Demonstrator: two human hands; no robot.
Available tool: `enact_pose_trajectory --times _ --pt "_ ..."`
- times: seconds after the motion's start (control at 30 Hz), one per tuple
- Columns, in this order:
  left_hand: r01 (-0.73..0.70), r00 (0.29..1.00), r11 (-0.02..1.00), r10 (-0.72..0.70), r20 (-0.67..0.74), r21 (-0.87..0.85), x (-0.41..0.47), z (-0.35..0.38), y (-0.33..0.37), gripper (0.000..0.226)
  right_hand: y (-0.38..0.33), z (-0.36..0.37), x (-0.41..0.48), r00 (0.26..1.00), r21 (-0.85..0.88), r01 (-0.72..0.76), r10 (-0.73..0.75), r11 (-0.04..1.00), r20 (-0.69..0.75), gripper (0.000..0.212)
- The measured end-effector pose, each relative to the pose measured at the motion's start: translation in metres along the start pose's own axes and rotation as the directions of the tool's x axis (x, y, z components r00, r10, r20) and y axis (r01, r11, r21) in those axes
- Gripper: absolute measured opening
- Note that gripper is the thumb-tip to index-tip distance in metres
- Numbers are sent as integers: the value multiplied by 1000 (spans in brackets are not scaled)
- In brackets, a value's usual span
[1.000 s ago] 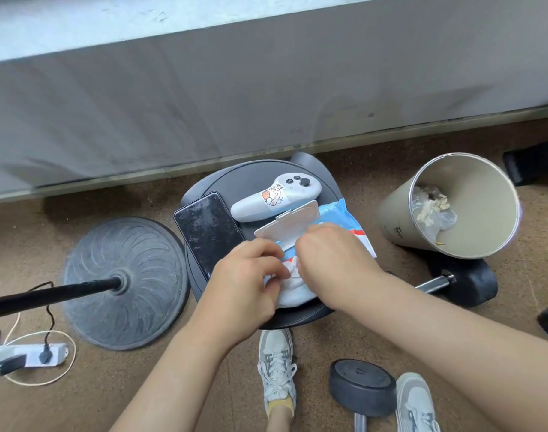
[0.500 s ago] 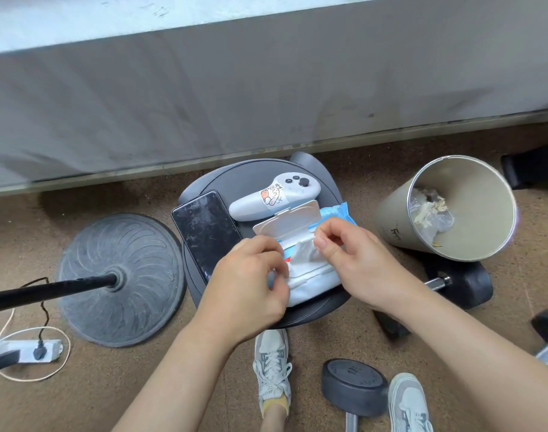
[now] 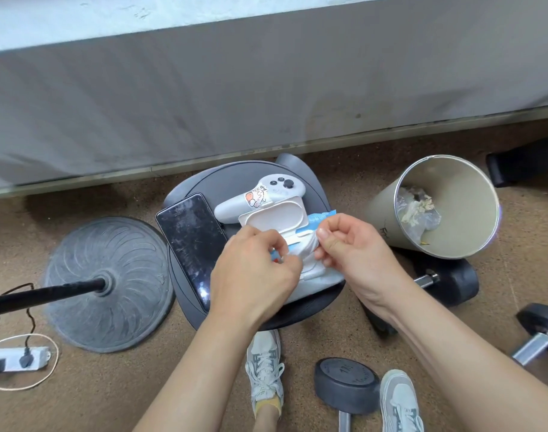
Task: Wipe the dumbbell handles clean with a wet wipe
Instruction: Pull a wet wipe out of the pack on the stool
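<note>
A blue-and-white wet wipe pack [image 3: 321, 277] lies on a round dark stool [image 3: 313, 307], its white lid [image 3: 274, 218] flipped open. My left hand [image 3: 254, 272] holds the pack down, fingers curled on its near edge. My right hand [image 3: 350, 244] pinches a white wipe [image 3: 305, 247] that sticks out of the opening. Three black dumbbells lie on the floor: one [image 3: 450, 282] behind my right forearm, one [image 3: 347, 385] between my shoes, one [image 3: 540, 335] at the right edge.
A black phone [image 3: 190, 241] and a white controller [image 3: 263, 194] share the stool. A tilted bin [image 3: 437, 207] with rubbish stands at the right. A round stand base [image 3: 107, 285] with a pole and a power strip [image 3: 17, 358] lie at the left. A grey wall runs behind.
My right hand has lifted off the pack and drawn a wipe up out of the opening. The lid now shows fully open. My left hand stays on the pack.
</note>
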State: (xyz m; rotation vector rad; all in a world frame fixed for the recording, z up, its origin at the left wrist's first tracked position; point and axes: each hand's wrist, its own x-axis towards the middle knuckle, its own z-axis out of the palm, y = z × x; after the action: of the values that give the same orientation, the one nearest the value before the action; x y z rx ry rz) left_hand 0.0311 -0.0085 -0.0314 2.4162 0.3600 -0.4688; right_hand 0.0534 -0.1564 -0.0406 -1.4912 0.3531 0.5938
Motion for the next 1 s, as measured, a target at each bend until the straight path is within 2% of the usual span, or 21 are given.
enact_pose_trajectory --times 0.07,0.1,0.17,0.2,0.27,0.33,0.4,0.43,0.5,0.57,0.7,0.8,0.87,1.0 --pt "-17 1000 996 18 15 -83 3 -1 0 17 -3 -1 0 997 -8 11 -11 1000 71 11" --pt "-1 999 986 6 35 -169 4 -1 -1 20 -3 -4 0 993 -66 35 -27 997 114 12" --pt "81 995 908 -47 92 -412 6 -4 -5 17 -3 -7 0 982 -302 137 -91 943 163 21" --pt "115 991 849 -62 118 -516 6 -5 -6 14 -2 -7 1 982 -371 166 -119 914 144 18" --pt "147 987 762 -66 150 -630 5 -7 -7 19 2 -6 3 994 -300 110 -104 948 36 11" --pt "153 983 740 -48 175 -655 3 -9 -7 33 4 -6 6 999 -115 14 -19 993 -40 9" --pt "139 980 763 -15 198 -632 2 -11 -8 44 4 -8 7 999 27 -44 44 999 4 8" --pt "135 979 777 -8 204 -614 2 -12 -7 43 3 -9 7 998 56 -51 49 997 39 18" --pt "149 974 803 -18 226 -577 3 -13 -6 27 2 -10 7 996 63 -55 51 996 71 35" --pt "148 976 846 -40 215 -512 4 -10 -4 13 3 -10 7 996 82 -68 62 994 64 42" --pt "159 978 851 -69 195 -500 4 -8 -5 9 4 -8 6 998 121 -56 57 991 -9 25" --pt "128 980 893 -47 194 -431 4 -9 -9 10 6 -7 5 993 142 -39 53 989 -103 26" --pt "150 982 833 -65 175 -533 4 -12 -12 19 6 -5 4 986 107 -27 44 994 -161 23" --pt "187 981 678 -96 166 -711 1 -21 -14 29 8 -4 2 969 -118 29 -56 993 -239 27"
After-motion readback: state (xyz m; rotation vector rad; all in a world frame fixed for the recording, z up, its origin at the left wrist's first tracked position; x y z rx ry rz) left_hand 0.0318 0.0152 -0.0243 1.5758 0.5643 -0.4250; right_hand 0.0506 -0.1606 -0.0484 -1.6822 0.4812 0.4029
